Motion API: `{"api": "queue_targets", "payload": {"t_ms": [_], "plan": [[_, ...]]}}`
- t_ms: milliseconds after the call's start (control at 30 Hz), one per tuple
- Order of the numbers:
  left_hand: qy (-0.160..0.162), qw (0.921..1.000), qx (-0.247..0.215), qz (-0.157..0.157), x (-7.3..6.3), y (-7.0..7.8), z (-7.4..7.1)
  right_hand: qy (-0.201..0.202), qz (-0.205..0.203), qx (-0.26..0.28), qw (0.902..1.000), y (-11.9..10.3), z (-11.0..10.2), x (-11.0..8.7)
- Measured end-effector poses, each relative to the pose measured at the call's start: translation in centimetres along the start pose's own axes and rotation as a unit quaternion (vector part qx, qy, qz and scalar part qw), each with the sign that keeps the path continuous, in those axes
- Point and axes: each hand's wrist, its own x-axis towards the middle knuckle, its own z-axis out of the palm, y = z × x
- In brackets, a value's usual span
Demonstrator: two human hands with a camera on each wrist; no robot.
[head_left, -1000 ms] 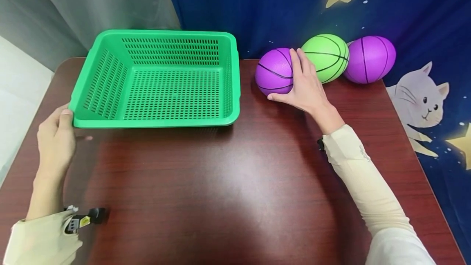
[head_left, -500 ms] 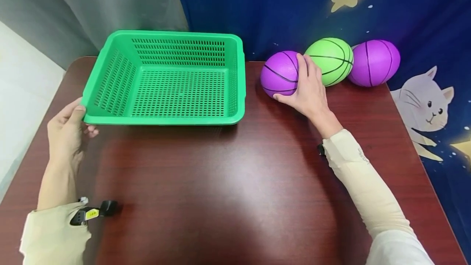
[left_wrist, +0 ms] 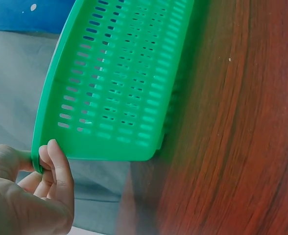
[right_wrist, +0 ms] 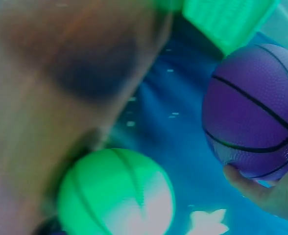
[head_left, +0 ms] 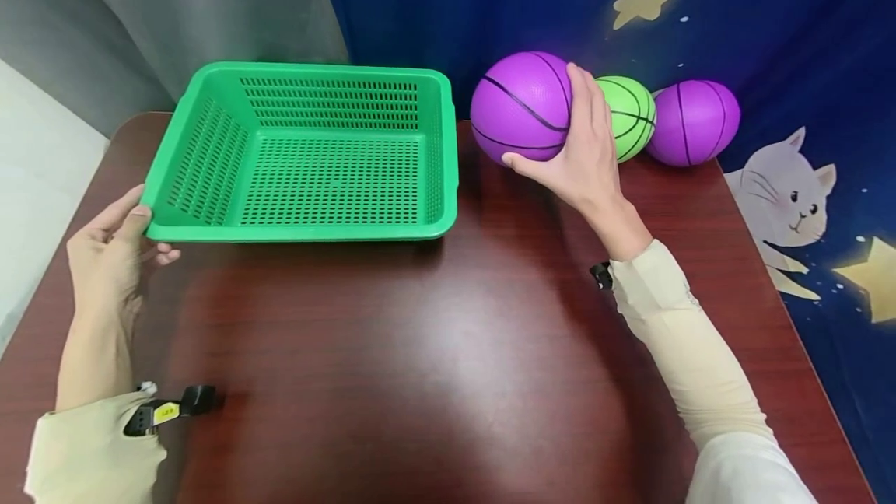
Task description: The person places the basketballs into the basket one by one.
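A purple ball with black lines (head_left: 521, 107) is gripped by my right hand (head_left: 588, 158), thumb on the near side and fingers over its right side. In the right wrist view the purple ball (right_wrist: 252, 112) hangs above the table's back edge. My left hand (head_left: 108, 259) pinches the near left corner of a green plastic basket (head_left: 301, 233). The left wrist view shows thumb and fingers of the left hand (left_wrist: 41, 191) on the rim of the basket (left_wrist: 109, 147). Nothing lies inside the basket.
A light green ball (head_left: 633, 119) and a second purple ball (head_left: 693, 123) sit side by side at the back right of the brown table (head_left: 420, 348). Behind stand a grey curtain (head_left: 210, 6) and a blue curtain (head_left: 448, 14) with stars and a cat.
My right hand has lifted the purple ball off the table, upward and away from the green ball. The left hand keeps hold of the basket corner, its lower fingers now showing under the rim.
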Motion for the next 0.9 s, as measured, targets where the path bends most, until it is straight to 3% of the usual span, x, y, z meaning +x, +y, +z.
{"api": "queue_targets", "payload": {"t_ms": [267,400,633,900], "plan": [[0.002,0.9965,-0.068,-0.049,0.1,-0.4,0.2,0.002,-0.025,0.031,0.9992,-3.4,-1.3,1.7],[0.004,0.9961,-0.077,-0.042,0.0,-0.4,0.4,-0.007,-0.039,0.041,0.9983,-4.5,-1.2,2.4],[0.001,0.9964,-0.079,-0.032,0.0,-0.5,0.6,-0.039,-0.002,0.052,0.9979,-6.5,-0.7,2.6],[0.020,0.9975,-0.059,-0.032,-0.1,-0.3,0.1,-0.078,-0.046,0.058,0.9942,-8.3,1.0,2.3]]}}
